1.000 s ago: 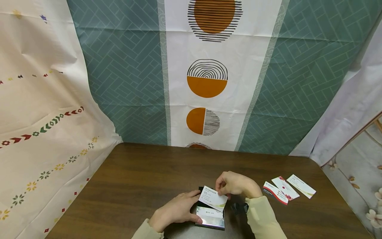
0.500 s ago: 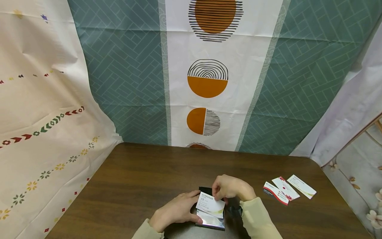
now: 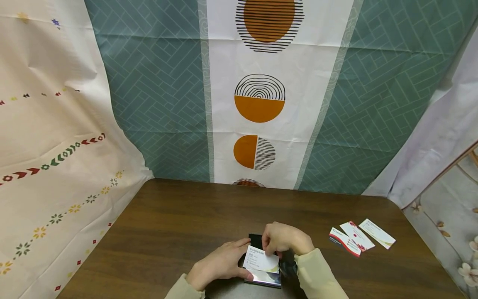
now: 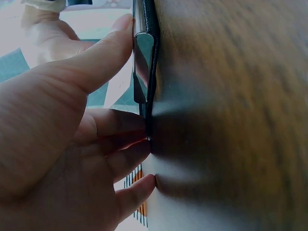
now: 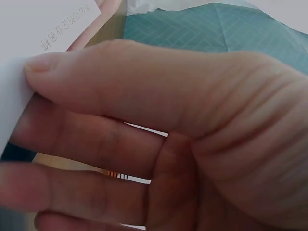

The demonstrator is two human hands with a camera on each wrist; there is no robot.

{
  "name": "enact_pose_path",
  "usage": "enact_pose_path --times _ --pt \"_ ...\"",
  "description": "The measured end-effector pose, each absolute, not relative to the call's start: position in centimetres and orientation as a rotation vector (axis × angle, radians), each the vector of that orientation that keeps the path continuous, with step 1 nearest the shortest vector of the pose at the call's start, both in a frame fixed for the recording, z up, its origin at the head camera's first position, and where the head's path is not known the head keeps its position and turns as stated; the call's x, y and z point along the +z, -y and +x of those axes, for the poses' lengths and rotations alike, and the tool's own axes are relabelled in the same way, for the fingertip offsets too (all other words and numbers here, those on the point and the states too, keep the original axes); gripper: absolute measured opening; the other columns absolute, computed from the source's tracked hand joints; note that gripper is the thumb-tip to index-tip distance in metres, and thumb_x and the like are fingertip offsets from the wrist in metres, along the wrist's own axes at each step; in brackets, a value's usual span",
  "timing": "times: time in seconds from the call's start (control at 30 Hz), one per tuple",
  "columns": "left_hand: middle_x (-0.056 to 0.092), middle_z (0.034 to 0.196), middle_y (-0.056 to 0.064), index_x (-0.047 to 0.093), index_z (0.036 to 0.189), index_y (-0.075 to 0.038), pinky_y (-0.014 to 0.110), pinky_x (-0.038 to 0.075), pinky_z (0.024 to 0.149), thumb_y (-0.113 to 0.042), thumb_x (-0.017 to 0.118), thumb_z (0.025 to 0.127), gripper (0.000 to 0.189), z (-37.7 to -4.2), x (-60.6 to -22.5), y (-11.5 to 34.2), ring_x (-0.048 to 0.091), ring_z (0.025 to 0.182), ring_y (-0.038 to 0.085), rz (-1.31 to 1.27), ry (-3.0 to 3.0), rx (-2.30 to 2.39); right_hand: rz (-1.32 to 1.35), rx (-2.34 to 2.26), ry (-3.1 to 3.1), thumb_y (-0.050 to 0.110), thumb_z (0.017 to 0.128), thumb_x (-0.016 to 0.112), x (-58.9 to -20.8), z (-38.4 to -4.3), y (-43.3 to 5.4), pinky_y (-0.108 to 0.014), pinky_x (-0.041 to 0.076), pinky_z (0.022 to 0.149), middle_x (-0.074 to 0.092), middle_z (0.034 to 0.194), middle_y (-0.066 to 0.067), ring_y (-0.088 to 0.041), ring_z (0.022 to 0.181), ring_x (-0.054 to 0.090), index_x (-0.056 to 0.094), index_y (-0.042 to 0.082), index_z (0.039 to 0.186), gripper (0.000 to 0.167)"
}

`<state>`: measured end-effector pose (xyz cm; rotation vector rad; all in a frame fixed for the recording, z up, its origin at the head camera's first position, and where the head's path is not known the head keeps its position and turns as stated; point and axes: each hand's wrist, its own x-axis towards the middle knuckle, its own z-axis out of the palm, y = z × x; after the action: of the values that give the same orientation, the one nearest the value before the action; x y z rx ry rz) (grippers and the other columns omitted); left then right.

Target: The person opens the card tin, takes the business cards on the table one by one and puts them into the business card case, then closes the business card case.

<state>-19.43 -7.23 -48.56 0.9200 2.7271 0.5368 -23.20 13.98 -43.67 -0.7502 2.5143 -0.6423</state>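
Card: slid nearer and straighter now, over the case at the near middle of the table, apparently closer to seated. Pinched toward the right by the right hand. Steadying the case with the left hand, half-spread, thumb on the near left corner.

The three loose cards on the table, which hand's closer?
Right. The right hand is left of the three loose cards, pinching another card; the left hand is farther left, holding the case.
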Motion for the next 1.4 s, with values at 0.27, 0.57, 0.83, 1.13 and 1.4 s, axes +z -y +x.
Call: enact_pose_path --times 0.27,0.57,0.83,1.13,1.4 --pt "0.043 0.15 0.007 0.05 0.144 -0.01 0.039 0.037 0.107 -0.06 0.074 0.075 0.089 -19.3 -48.6 7.2 0.044 0.133 0.021 0.929 -2.741 0.5 -0.762 -0.619 -2.535 -0.004 0.074 0.076 -43.7 -23.3 -14.3 -0.024 0.047 0.046 0.058 0.061 0.007 -0.015 0.049 0.058 0.068 0.013 0.064 0.021" --pt "0.042 0.15 0.005 0.049 0.145 -0.01 0.039 0.037 0.107 -0.061 0.074 0.076 0.089 -19.3 -48.5 7.1 0.044 0.133 0.02 0.923 -2.732 0.498 -0.758 -0.554 -2.552 -0.002 0.073 0.077 -43.9 -23.1 -14.1 -0.023 0.044 0.045 0.058 0.06 0.008 -0.008 0.047 0.053 0.068 0.015 0.063 0.022" --pt "0.041 0.151 0.006 0.048 0.144 -0.006 0.038 0.037 0.107 -0.062 0.072 0.076 0.091 -19.2 -48.5 7.1 0.043 0.134 0.021 0.903 -2.745 0.464 -0.751 -0.548 -2.563 -0.002 0.072 0.078 -43.9 -23.4 -14.6 -0.022 0.04 0.045 0.058 0.059 0.008 -0.006 0.05 0.048 0.069 0.016 0.062 0.023" --pt "0.041 0.151 0.006 0.048 0.144 -0.006 0.038 0.037 0.107 -0.063 0.071 0.077 0.091 -19.2 -48.5 7.2 0.042 0.134 0.021 0.899 -2.743 0.461 -0.75 -0.529 -2.538 -0.003 0.071 0.078 -44.2 -23.0 -13.7 -0.021 0.04 0.045 0.058 0.058 0.009 -0.005 0.05 0.049 0.069 0.017 0.061 0.024" --pt "0.041 0.151 0.006 0.048 0.144 -0.006 0.038 0.036 0.108 -0.061 0.073 0.077 0.09 -19.1 -48.3 7.3 0.042 0.135 0.022 0.895 -2.748 0.465 -0.769 -0.529 -2.536 -0.003 0.068 0.077 -44.2 -22.8 -13.3 -0.02 0.04 0.045 0.057 0.057 0.01 -0.005 0.05 0.049 0.068 0.017 0.06 0.024"
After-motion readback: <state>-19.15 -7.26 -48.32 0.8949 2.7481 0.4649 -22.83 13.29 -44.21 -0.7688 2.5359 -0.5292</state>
